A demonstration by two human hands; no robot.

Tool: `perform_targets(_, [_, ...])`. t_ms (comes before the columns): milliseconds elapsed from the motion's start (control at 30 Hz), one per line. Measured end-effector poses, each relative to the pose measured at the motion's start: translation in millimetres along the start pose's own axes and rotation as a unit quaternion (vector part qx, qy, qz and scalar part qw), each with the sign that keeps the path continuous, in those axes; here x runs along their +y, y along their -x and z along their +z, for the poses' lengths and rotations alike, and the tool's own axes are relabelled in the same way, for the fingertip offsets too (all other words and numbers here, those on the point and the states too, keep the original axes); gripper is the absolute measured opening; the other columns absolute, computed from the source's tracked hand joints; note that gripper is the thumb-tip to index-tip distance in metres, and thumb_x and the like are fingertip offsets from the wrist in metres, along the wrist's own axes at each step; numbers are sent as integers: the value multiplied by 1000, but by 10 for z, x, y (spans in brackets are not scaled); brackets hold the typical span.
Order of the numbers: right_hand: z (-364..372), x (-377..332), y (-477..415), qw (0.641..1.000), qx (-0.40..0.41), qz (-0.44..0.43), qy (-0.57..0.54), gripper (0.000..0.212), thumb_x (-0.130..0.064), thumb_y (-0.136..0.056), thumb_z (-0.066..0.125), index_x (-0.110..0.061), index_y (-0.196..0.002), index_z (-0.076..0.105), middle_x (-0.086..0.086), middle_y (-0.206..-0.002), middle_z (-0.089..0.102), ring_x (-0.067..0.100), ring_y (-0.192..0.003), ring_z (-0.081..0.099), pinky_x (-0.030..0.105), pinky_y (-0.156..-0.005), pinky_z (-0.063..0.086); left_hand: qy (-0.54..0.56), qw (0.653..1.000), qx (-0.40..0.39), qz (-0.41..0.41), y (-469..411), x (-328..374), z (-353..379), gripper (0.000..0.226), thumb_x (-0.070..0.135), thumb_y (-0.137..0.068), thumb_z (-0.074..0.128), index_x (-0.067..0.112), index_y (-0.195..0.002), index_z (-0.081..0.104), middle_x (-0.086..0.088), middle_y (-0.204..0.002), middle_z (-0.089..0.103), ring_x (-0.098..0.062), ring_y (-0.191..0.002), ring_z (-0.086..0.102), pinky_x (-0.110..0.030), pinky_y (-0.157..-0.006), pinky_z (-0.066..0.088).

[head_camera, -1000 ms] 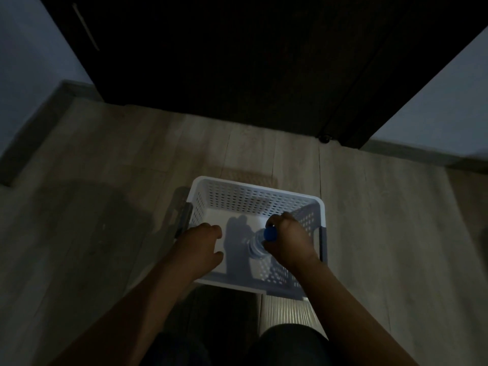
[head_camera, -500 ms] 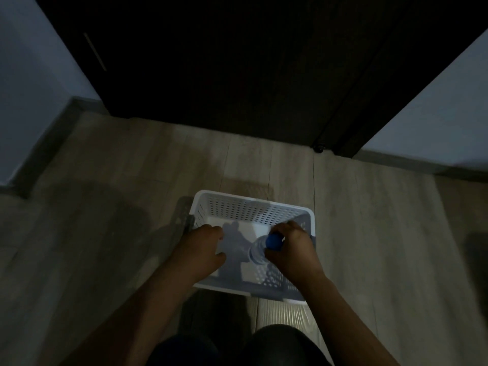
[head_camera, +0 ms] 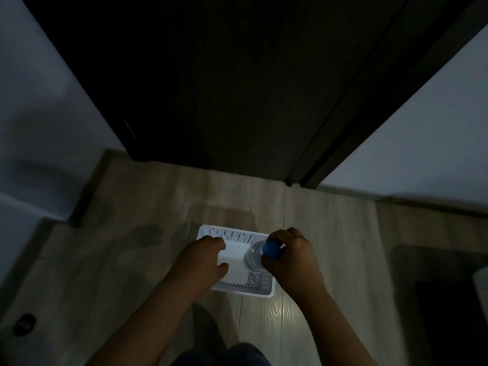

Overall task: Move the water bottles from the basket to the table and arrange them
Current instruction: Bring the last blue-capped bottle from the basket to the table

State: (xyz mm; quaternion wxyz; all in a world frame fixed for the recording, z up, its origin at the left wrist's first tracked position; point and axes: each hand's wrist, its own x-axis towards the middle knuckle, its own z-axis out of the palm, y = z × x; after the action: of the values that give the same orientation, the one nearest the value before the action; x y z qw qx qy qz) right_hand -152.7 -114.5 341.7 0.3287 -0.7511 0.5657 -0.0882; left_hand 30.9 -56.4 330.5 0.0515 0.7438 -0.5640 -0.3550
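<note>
A dark door [head_camera: 237, 88] fills the upper middle. A left wall [head_camera: 39, 114] and a right wall [head_camera: 422, 141] flank the door. Wood-grain floor [head_camera: 330, 233] spreads below it. A small black doorstop [head_camera: 289, 183] sits at the door's lower right corner. A dark round object [head_camera: 25, 323] lies far below-left of the door.

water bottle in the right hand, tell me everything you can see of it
The water bottle is clear, ribbed-looking plastic with a blue cap. Seen almost from above, it stands roughly upright, cap toward the camera. The right hand grips it at the top, fingers curled beside the cap. Its lower body sits over the right side of the white perforated basket; whether its base touches the basket floor is hidden.
</note>
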Motion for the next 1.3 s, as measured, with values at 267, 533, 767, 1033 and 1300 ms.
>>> perform_targets(267, [-1363, -1255, 721, 1000, -5, -13, 28, 30, -24, -76, 76, -22, -103, 63, -11, -103, 51, 4, -87, 55, 12, -76, 48, 16, 999, 28, 15, 1117, 724, -1258, 44, 32, -88, 60, 21, -128, 48, 3, -132, 52, -13, -115, 54, -20, -91, 44])
perform_targets(533, [-2383, -2240, 1343, 999, 1, -19, 47, 28, -27, -80, 72, -27, -105, 59, -15, -98, 53, 0, -83, 56, 13, -76, 49, 32, 995, 81, 50, 2075, 1215, -2228, 31, 35, -86, 61, 25, -115, 54, 6, -120, 57, -9, -105, 57, -16, -83, 47])
perform_targets(767, [-2973, -2728, 1484, 992, -6, -103, 67, 25, -27, -78, 73, -31, -100, 63, -15, -101, 53, 0, -82, 55, 11, -65, 45, 49, 988, 145, 38, 2430, 1425, -2623, 27, 33, -85, 62, 20, -108, 56, 2, -113, 60, -11, -98, 56, -21, -84, 44])
perform_targets(1033, [-3229, -3138, 1164, 963, -82, -246, 74, 28, -25, -78, 73, -32, -101, 61, -16, -103, 48, -2, -84, 52, 9, -65, 42, 45, 951, 303, -31, 2720, 1555, -2873, 21, 33, -74, 51, 17, -67, 61, -7, -74, 69, -5, -76, 57, -17, -62, 42])
perform_targets(1300, [-2979, -3750, 1082, 906, -179, -375, 86, 34, -23, -76, 76, -26, -107, 61, -14, -109, 50, 0, -94, 53, 8, -77, 41, 110, 888, 403, -193, 3498, 1460, -2903, 21, 29, -84, 59, 19, -102, 60, 5, -100, 64, -1, -90, 55, -13, -76, 44])
